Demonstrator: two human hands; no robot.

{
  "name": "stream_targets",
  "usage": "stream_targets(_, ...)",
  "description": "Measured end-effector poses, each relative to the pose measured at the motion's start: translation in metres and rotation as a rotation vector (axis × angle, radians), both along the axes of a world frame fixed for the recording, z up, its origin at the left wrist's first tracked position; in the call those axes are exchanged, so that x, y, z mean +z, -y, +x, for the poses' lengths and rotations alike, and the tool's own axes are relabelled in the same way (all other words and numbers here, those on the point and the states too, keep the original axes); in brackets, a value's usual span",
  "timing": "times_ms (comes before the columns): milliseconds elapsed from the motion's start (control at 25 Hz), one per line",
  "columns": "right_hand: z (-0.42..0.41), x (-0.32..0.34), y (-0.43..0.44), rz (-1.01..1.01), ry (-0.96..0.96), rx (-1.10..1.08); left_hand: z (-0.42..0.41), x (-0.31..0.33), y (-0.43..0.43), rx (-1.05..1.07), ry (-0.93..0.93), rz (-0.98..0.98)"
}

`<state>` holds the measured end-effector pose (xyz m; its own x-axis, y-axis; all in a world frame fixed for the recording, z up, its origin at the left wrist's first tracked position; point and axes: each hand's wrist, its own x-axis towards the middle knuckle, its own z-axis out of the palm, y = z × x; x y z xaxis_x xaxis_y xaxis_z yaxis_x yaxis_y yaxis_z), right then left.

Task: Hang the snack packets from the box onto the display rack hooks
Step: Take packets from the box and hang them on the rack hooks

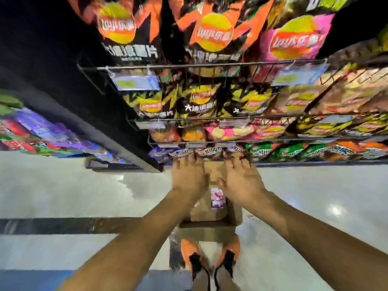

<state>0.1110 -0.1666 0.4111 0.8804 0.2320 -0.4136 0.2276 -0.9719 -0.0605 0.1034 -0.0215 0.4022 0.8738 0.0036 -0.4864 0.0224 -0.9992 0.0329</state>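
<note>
1. A person stands over an open brown cardboard box [235, 213] on the pale glossy floor [63, 185]. It sits just in front of a black wire display rack [210, 65] crowded with bright snack packets.
2. One purple-and-white snack packet [218, 198] lies inside the box. Neither hand holds a packet.
3. The left hand [189, 177] and right hand [242, 181] reach forward side by side above the box. Their fingers [237, 164] are straight and spread, with the tips close to the lowest row of hanging packets [210, 151]. Blur hides whether they touch.
4. Risk: spread fingers brushing that crowded low row could knock packets loose.
5. Risk: the hooks are hidden behind the packets, so a packet could miss its hook and drop to the floor.
6. Risk: the box sits just beyond the person's orange shoes [189, 248], so a step forward could kick it.
</note>
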Motion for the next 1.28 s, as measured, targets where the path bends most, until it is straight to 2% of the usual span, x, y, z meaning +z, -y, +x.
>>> stream_targets(400, -0.041, -0.317, -0.009, -0.049, -0.201, 0.017, -0.036, -0.325, -0.006, 0.004, -0.210, 0.059)
stream_targets(600, -0.050, -0.447, -0.002, -0.080, -0.270, 0.030, -0.048, -0.448, -0.006, 0.013, -0.276, 0.069)
stream_targets(680, -0.051, -0.487, 0.002, -0.084, -0.306, -0.008, -0.054, -0.488, -0.010, 0.069, -0.296, 0.073)
stream_targets(760, -0.053, -0.530, 0.006, -0.062, -0.344, -0.119, -0.057, -0.529, -0.014, 0.237, -0.325, 0.039)
stream_targets(880, -0.048, -0.577, 0.009, 0.034, -0.433, -0.455, -0.057, -0.574, -0.017, 0.614, -0.326, -0.123)
stream_targets(1000, -0.041, -0.616, 0.007, 0.097, -0.478, -0.765, -0.052, -0.605, -0.014, 0.865, -0.292, -0.246)
stream_targets(1080, -0.043, -0.636, 0.005, 0.126, -0.461, -0.844, -0.051, -0.620, -0.011, 0.911, -0.282, -0.269)
stream_targets(1280, -0.049, -0.661, 0.002, 0.099, -0.330, -0.839, -0.059, -0.654, -0.007, 0.904, -0.184, -0.221)
